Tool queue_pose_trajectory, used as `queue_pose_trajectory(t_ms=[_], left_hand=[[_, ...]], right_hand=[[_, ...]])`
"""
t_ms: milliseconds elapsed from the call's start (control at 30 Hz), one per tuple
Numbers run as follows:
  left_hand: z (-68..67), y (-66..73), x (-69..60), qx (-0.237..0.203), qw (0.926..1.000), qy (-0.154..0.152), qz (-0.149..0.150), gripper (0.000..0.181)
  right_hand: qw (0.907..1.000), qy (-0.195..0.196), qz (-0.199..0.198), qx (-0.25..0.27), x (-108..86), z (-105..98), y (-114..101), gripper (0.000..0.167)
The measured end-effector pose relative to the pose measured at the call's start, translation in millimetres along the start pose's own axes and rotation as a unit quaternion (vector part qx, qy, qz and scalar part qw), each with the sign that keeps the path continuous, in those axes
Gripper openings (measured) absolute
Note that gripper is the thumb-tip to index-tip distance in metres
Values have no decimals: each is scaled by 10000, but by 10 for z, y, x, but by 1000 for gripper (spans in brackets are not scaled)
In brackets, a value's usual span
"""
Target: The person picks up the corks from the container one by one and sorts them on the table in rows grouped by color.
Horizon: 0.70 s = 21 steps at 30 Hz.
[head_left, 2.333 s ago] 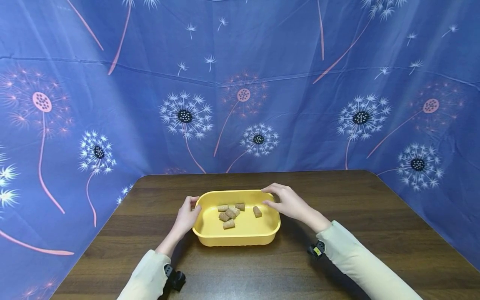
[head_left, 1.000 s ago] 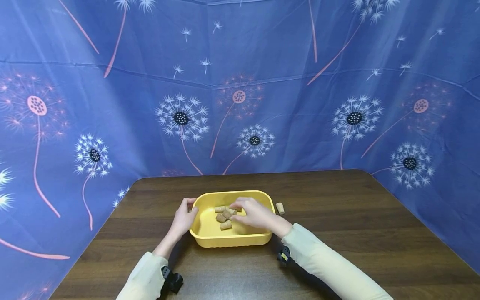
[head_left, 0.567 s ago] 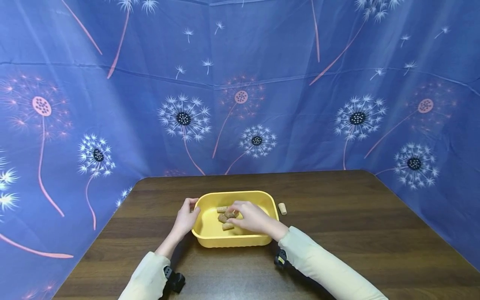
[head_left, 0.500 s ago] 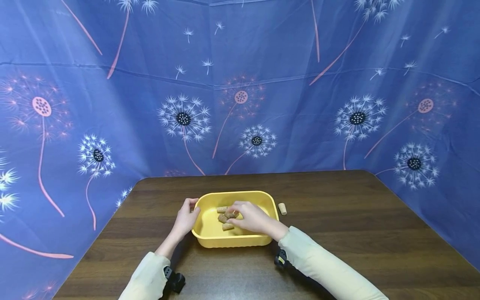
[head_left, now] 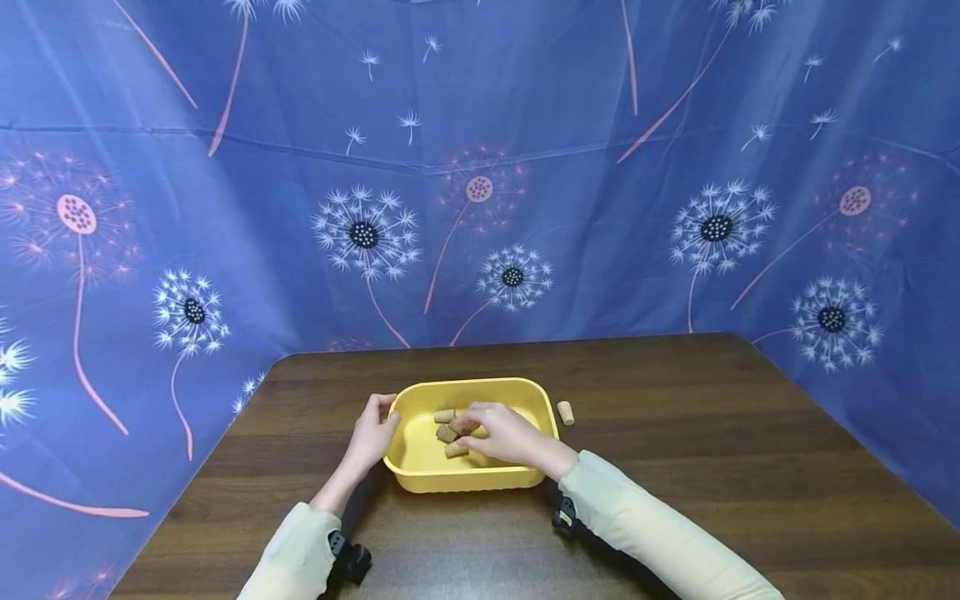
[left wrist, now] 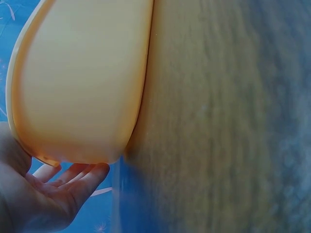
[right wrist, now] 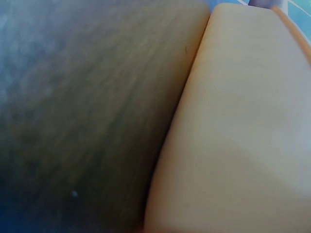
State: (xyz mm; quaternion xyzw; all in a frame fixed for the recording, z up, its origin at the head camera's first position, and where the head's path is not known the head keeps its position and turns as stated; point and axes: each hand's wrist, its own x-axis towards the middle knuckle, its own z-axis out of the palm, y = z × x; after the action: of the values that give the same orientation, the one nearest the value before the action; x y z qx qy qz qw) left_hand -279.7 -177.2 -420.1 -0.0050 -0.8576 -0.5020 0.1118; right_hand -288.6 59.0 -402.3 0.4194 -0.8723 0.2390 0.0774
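A yellow tray (head_left: 471, 481) stands on the wooden table, with several corks (head_left: 445, 416) lying inside it. My left hand (head_left: 371, 433) grips the tray's left end, thumb over the rim and fingers against the outer wall; the left wrist view shows this hand (left wrist: 53, 194) at the tray's end (left wrist: 87, 97). My right hand (head_left: 506, 435) is inside the tray, thumb and fingers bent around a cork among the others. In the right wrist view only the tray's outer side (right wrist: 233, 121) shows and the fingers are hidden.
One cork (head_left: 566, 413) lies on the table (head_left: 675, 433) just right of the tray. A blue cloth (head_left: 600, 250) with dandelion prints hangs behind and at the left of the table.
My right hand has moved from the tray's right end to the corks at its middle. The cork formerly at the tray's right now lies on the table. My left hand has kept its place.
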Motion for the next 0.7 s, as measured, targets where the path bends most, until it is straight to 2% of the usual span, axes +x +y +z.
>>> queue_pose_trajectory(t_ms=[400, 700], left_hand=[[5, -4, 11, 32, 10000, 7, -10, 34], [-9, -1, 4, -16, 10000, -1, 1, 34]], right_hand=[[9995, -163, -145, -228, 22, 45, 11, 19], [9982, -397, -132, -440, 20, 68, 18, 23]])
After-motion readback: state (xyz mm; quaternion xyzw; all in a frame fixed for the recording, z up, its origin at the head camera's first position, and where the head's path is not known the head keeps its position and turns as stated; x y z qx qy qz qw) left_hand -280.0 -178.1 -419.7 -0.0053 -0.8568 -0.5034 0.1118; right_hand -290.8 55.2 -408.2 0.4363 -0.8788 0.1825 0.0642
